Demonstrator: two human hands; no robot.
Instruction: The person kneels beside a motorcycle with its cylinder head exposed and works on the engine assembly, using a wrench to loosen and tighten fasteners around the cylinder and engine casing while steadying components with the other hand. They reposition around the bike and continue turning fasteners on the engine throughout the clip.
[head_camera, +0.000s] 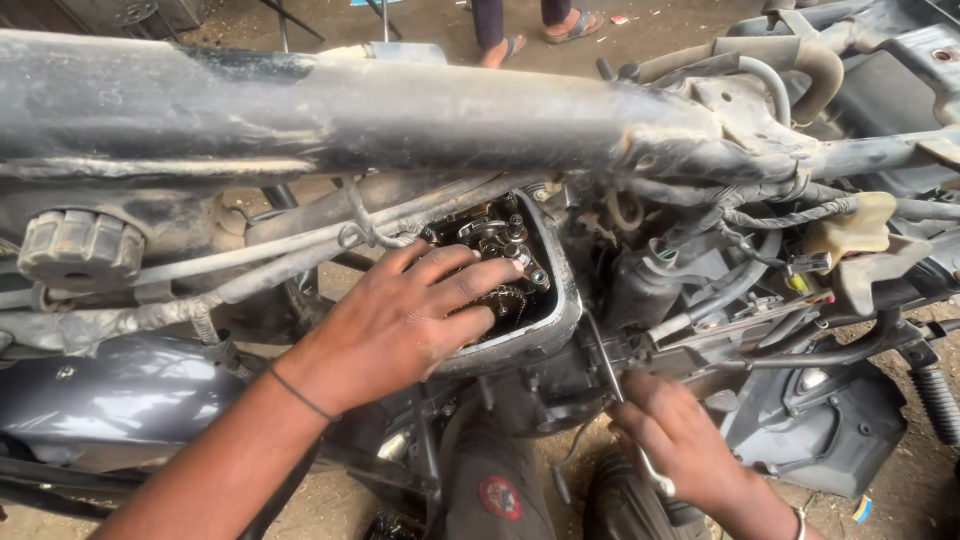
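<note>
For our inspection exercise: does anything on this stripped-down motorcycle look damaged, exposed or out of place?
Yes. The engine head is uncovered, its rocker parts and gear bare beneath the left hand. The frame tube above is scuffed and dusty, and the wiring bundle hangs loose. The right hand holds a thin metal tool.

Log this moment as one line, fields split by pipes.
left hand: fingers resting in open engine head | right hand: holding thin metal tool below it | frame tube: above
</note>
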